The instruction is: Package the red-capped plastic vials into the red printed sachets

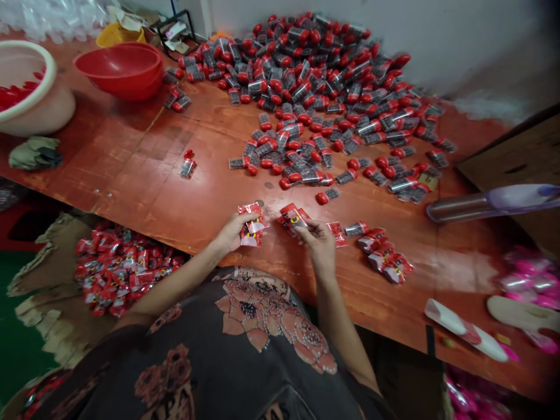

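Note:
My left hand [233, 232] is closed, thumb on top, on red printed packets [251, 238] just above the table's front part. A little to the right, my right hand [320, 240] pinches another red printed packet [292, 217], and more red wrapping shows behind its fingers. Beside that hand a flat red packet [336, 233] lies on the wood, followed by a clear, dark-filled tube [356, 228] and a short row of filled red packets [385, 256]. How many packets each hand holds I cannot tell.
Red-capped tubes [301, 76] form a big heap against the wall. At the left stand a red bowl [120, 67] and a white tub [56, 102]. Below the table edge is a box of red packets [126, 268]. A long clear tube [494, 204] lies right.

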`<state>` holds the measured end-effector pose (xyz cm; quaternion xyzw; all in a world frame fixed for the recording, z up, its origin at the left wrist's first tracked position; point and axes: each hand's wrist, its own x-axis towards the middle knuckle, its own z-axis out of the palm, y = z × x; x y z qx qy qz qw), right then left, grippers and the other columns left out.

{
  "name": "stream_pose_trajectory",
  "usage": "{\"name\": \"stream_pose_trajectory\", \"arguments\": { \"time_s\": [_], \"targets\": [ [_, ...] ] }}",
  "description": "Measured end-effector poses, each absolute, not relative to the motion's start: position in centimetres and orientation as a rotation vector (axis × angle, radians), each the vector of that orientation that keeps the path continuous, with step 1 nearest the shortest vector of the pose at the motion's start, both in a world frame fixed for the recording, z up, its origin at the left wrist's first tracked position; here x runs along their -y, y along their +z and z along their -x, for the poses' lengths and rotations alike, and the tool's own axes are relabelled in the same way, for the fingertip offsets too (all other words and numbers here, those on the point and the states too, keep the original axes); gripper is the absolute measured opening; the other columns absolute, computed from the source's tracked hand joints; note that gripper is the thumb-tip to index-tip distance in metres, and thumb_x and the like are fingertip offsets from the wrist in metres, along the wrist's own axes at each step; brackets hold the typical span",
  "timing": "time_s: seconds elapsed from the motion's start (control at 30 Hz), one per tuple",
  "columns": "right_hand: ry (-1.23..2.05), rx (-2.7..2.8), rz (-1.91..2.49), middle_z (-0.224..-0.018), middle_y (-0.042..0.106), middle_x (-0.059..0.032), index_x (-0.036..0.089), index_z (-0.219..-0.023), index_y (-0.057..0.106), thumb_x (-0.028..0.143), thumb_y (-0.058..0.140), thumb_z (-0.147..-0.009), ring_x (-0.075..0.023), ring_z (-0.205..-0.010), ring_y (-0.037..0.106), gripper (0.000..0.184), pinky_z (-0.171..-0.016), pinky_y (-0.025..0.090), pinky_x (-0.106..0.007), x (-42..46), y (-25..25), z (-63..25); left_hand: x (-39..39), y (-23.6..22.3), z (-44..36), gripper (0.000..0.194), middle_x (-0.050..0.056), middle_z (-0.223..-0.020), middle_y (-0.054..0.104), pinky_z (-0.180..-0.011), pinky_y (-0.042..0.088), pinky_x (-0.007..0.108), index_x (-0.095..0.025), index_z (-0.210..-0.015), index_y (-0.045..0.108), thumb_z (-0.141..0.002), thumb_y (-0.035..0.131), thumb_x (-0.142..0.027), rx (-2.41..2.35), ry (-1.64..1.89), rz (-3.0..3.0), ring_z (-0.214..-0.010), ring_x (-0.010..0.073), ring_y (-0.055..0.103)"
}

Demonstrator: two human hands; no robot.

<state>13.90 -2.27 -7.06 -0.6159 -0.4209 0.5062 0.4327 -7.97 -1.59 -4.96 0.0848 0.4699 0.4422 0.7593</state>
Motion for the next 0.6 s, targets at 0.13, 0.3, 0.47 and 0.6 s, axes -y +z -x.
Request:
{"name": "stream_pose_trajectory", "arguments": {
  "time_s": [0.13, 0.3, 0.47, 0.6],
  "targets": [
    [0.817, 1.399, 1.696, -0.093, 0.064, -0.0051, 0.021, -0.101, 0.069, 0.041, 0.075, -0.071, -0.0189, -0.075, 0.058, 0.036, -0.076, 0.049, -0.039, 2.1, -6.8, -14.7, 1.4, -4.8, 7.8, 0.02, 0.01, -0.076, 0.073, -0.061, 0.055, 0.031, -0.01, -0.08, 0.07, -0.063, 0.079, -0.01, -1.094, 0.996, -0.183, -0.061, 0.0179, 0.068],
    [1.048, 1.556, 1.345, -0.093, 0.067, -0.002, 0.026, -0.112, 0.064, 0.032, 0.063, -0.085, -0.0179, -0.081, 0.061, 0.028, -0.076, 0.051, -0.033, 2.4, -5.4, -10.0, 1.5, -4.4, 5.8, 0.02, 0.003, -0.066, 0.07, -0.054, 0.051, 0.024, -0.013, -0.07, 0.069, -0.057, 0.083, -0.011, -1.113, 1.066, -0.257, -0.053, 0.0122, 0.063],
    [0.937, 1.83, 1.286, -0.101, 0.072, -0.0032, 0.029, -0.123, 0.061, 0.022, 0.053, -0.09, -0.0207, -0.089, 0.066, 0.035, -0.08, 0.051, -0.034, 0.9, -5.0, -9.4, 1.2, -4.3, 5.7, 0.028, 0.004, -0.072, 0.072, -0.059, 0.053, 0.025, -0.012, -0.08, 0.071, -0.055, 0.085, -0.013, -1.101, 1.1, -0.324, -0.058, 0.0134, 0.065],
    [0.863, 2.075, 1.299, -0.101, 0.075, -0.0032, 0.032, -0.129, 0.058, 0.021, 0.049, -0.092, -0.0217, -0.086, 0.069, 0.04, -0.076, 0.051, -0.034, -0.6, -4.2, -11.0, 1.0, -4.1, 5.3, 0.027, 0.004, -0.071, 0.072, -0.061, 0.053, 0.025, -0.011, -0.077, 0.07, -0.054, 0.084, -0.008, -1.082, 1.122, -0.289, -0.059, 0.0134, 0.066]
  ]
}}
